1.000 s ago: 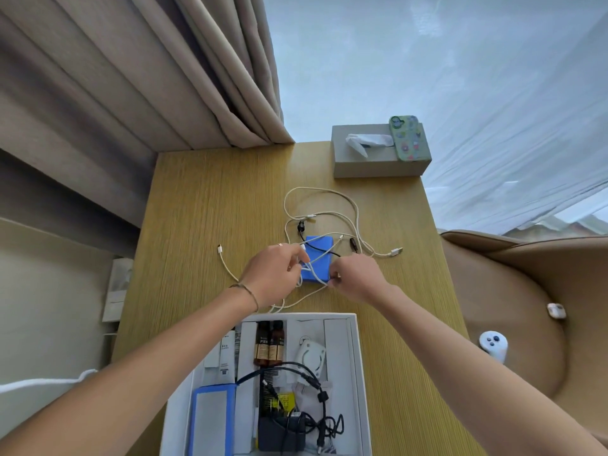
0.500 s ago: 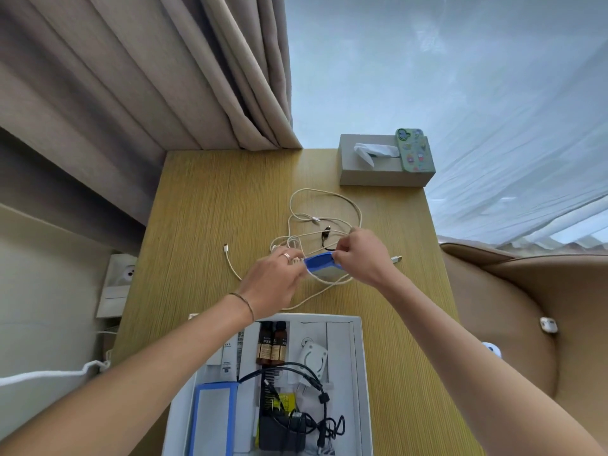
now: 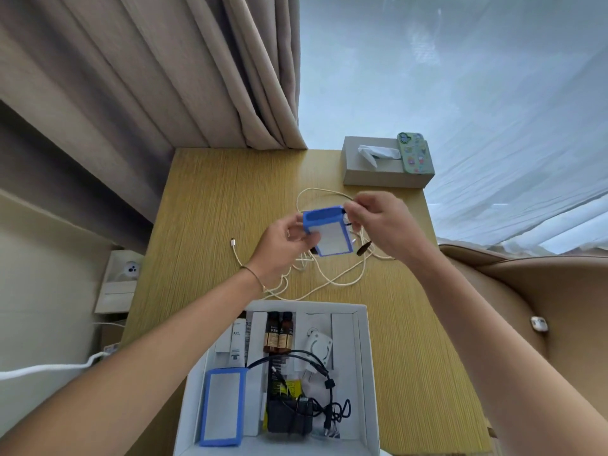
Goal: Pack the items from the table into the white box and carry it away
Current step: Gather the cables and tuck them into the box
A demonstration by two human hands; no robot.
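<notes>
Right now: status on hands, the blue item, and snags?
Left hand grips blue-cased device, lifted off table. Right hand pinches black plug at its top corner. White cable tangled beneath. White box open, partly packed.

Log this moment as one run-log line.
phase: packing | left hand: holds blue-cased device above table | right hand: pinches black cord at device | white cables: on table | white box: partly filled
</notes>
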